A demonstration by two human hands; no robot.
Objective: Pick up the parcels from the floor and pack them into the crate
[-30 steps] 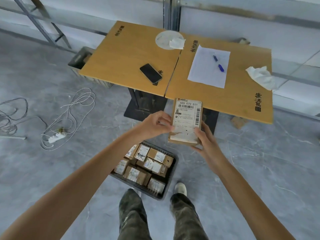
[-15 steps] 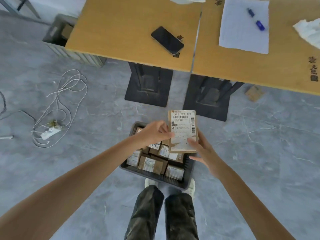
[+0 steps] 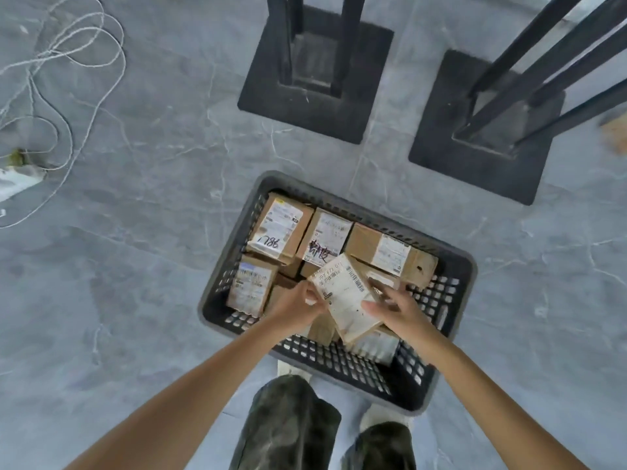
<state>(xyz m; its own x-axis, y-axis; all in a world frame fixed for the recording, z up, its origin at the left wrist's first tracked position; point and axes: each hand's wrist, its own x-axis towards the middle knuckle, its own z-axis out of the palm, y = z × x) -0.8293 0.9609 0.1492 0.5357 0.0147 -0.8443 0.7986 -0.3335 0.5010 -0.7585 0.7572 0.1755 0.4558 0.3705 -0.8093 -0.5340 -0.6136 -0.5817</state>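
The person stands over a dark plastic crate (image 3: 339, 366) on the grey marbled floor (image 3: 135, 266), both arms reaching down into it. The two hands are clamped on one flat brown parcel (image 3: 346, 296) with a white shipping label on its upper face. The left hand (image 3: 295, 308) pinches its left edge with curled fingers. The right hand (image 3: 397, 308) lays a thumb on the label near the right edge, with its fingers going down that side. That parcel is tilted, its far end skewed to the left, and it sits just above the middle of the crate, over the boxes already packed there; I cannot tell whether it touches them. Along the far wall of the crate lie three labelled boxes side by side: the one with handwritten digits (image 3: 278, 228) at the left, the one with a dark scribble (image 3: 327, 237) in the middle, and a longer box (image 3: 390, 252) at the right. Another labelled box (image 3: 251, 283) lies against the left wall, nearer the person. Beyond the crate stand two black square desk bases — the left base (image 3: 315, 106) and the right base (image 3: 481, 154) — with dark legs rising out of view. Far left, a pale cable (image 3: 68, 62) loops across the floor. Nearest of all are camouflage trousers (image 3: 291, 422) and a white shoe (image 3: 373, 415) just beside the crate's near wall.
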